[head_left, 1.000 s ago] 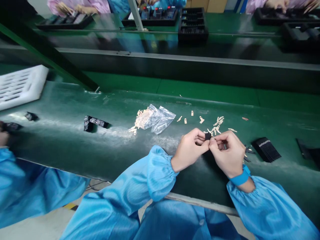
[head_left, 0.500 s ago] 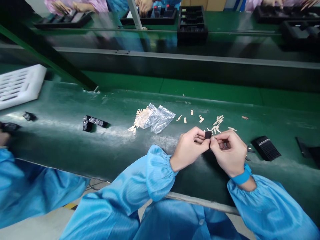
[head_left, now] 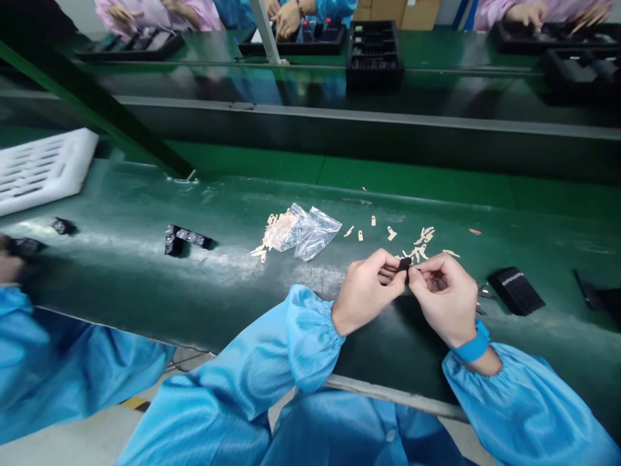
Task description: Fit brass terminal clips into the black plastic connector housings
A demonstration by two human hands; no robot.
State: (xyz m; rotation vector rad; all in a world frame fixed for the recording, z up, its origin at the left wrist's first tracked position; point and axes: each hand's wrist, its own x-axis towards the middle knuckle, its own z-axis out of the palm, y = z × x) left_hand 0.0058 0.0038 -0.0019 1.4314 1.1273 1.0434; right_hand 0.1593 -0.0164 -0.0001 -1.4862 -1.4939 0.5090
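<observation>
Between thumb and fingers, my left hand (head_left: 371, 285) pinches a small black part (head_left: 404, 264). My right hand (head_left: 445, 294) is closed in a pinch at the right side of that part; what its fingertips hold is too small to make out. Just beyond the hands lie small flat cream-coloured pieces (head_left: 421, 249), loose on the green bench (head_left: 233, 298). More of them spill from clear plastic bags (head_left: 315, 233) to the left. A row of black parts (head_left: 516, 290) stands right of my right hand, and a partly hidden dark tool (head_left: 483, 292) lies between.
Black parts (head_left: 187, 238) lie at the left, near a white slotted tray (head_left: 43, 168). A co-worker's hand (head_left: 10, 262) is at the left edge. A green post (head_left: 111, 120) rises from the bench. Across it, other people work over black trays (head_left: 373, 52).
The black part has tilted slightly in my fingers, while both hands stay together in nearly the same place. The whole view has shifted a little.
</observation>
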